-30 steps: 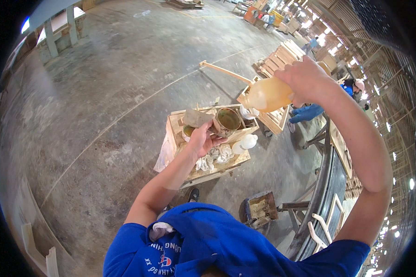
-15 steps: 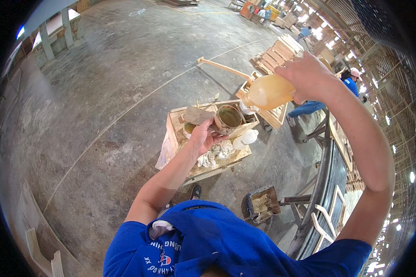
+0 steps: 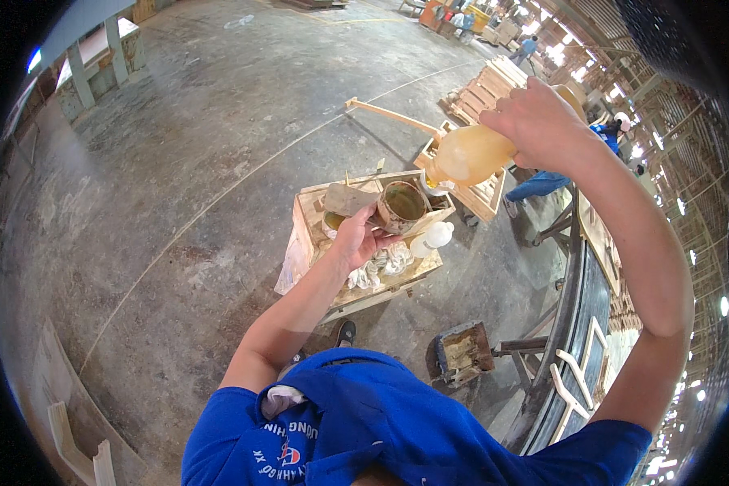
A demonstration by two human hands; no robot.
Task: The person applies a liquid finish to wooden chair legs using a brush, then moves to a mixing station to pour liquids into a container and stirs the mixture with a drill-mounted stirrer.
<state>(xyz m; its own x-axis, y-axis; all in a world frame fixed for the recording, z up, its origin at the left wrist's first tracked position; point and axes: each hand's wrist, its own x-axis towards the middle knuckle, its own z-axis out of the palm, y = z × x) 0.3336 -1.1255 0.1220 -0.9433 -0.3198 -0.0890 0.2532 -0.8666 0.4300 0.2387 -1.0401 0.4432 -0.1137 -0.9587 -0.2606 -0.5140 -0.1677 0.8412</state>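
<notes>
My left hand (image 3: 358, 241) is closed around a round can (image 3: 402, 205), stained brown, with its open mouth facing up. A flat grey-brown piece (image 3: 351, 200) lies against the fingertips and the can; whether I grip it too I cannot tell. My right hand (image 3: 539, 125) is raised and wrapped round a clear plastic bottle (image 3: 470, 155) of yellowish liquid. The bottle is tipped on its side, neck low beside the can's rim. Whether liquid flows out is too small to see. Below both hands stands a wooden box cart (image 3: 303, 219).
On the cart lie white rags (image 3: 390, 261) and a white plastic bottle (image 3: 437, 235). A dirty square bin (image 3: 462, 352) sits on the floor to the right, near a dark conveyor (image 3: 571, 336) bearing wooden frames. Beyond stand pallets (image 3: 482, 93) and a person in blue (image 3: 543, 186).
The bottle in my right hand has tipped a little further, its neck dropping toward the can. My left hand and the can have barely moved. The co-worker has shifted slightly.
</notes>
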